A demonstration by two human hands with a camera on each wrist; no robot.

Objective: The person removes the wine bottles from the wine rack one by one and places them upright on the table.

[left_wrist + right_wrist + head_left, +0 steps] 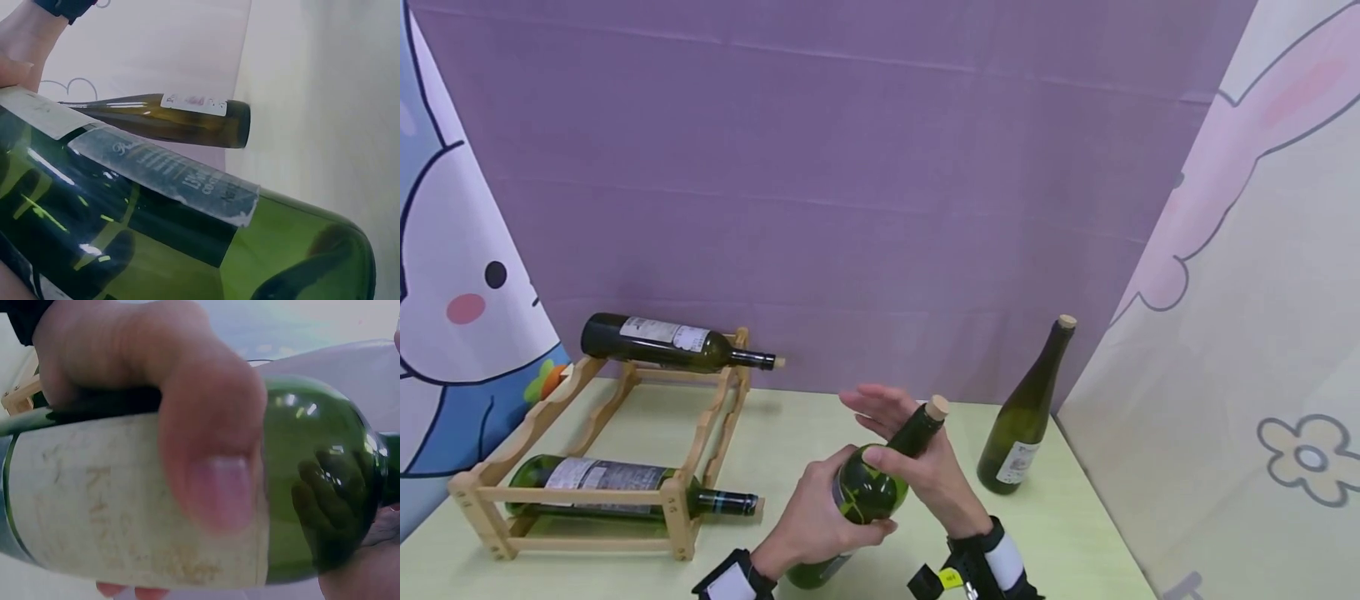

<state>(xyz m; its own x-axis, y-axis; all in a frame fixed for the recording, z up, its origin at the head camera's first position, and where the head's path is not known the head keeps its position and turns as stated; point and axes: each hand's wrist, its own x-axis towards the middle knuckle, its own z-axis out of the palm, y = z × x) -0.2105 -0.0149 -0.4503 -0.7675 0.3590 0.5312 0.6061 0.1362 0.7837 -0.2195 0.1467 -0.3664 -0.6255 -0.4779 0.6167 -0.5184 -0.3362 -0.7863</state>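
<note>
A green wine bottle (871,493) with a cork (937,407) leans in front of me, its neck pointing up and to the right. My left hand (822,510) grips it round the body; in the right wrist view that hand's thumb lies across the pale label (94,500). At the neck, my right hand (942,479) has its fingers stretched out behind the glass, with the thumb resting on the bottle's shoulder. The left wrist view shows the lower body and a dark label (169,172) close up.
A wooden wine rack (587,545) stands at the left. One corked bottle (707,350) lies on its top rear tier, another bottle (625,477) low at its front. An olive-green bottle (1028,408) stands upright at the right, near the purple backdrop (850,208).
</note>
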